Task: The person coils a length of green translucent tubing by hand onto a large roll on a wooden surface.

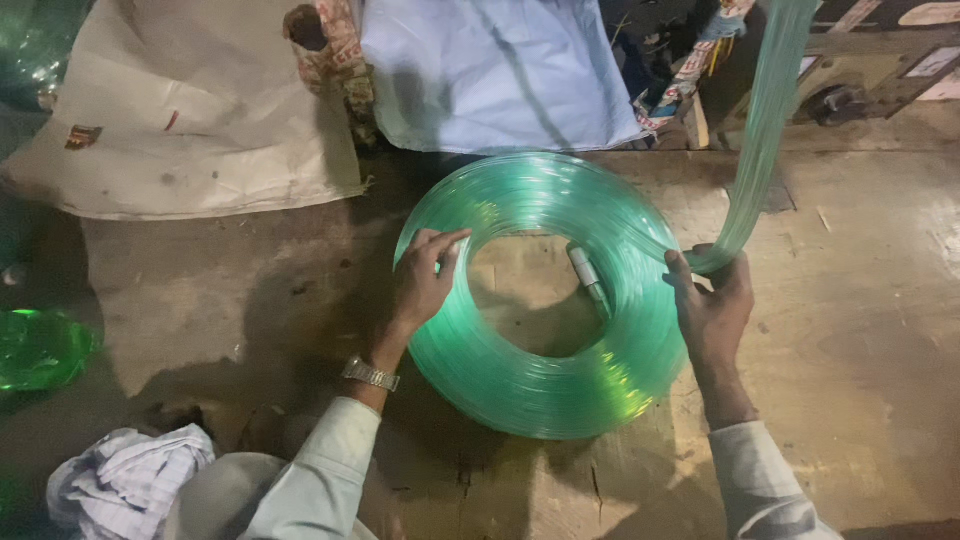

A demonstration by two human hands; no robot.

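A large flat coil of clear green tubing (530, 380) lies on a worn wooden floor (850, 340). My left hand (425, 280) rests on the coil's left inner rim, fingers bent over the loops. At the coil's right edge, my right hand (712, 305) grips the loose strand of tubing (762, 130), which rises from the hand to the top of the frame. A short white end fitting (588, 275) lies on the coil's inner right side. A metal watch (371, 374) sits on my left wrist.
A white sack (170, 120) lies at the back left and a pale blue plastic sheet (490, 70) at the back centre. Another green coil (40, 348) shows at the left edge. A crumpled checked cloth (125, 480) lies at the lower left. Wooden pieces (870, 60) stand at the back right.
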